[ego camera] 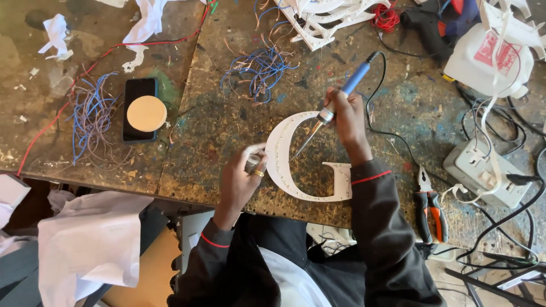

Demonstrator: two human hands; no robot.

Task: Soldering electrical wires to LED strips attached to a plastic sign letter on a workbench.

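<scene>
A white letter-shaped panel, curved like a round capital with a short bar, lies flat on the worn workbench. My right hand grips a soldering iron with a blue handle; its metal tip points down-left onto the inside of the curve. My left hand, with a ring on one finger, pinches a small grey object at the panel's left edge. Both arms wear dark sleeves with red trim.
A black phone with a round tan disc on it lies to the left, beside bundles of blue and pink wires. More wires lie at the back. Orange-handled pliers, a white power strip and a white jug stand on the right.
</scene>
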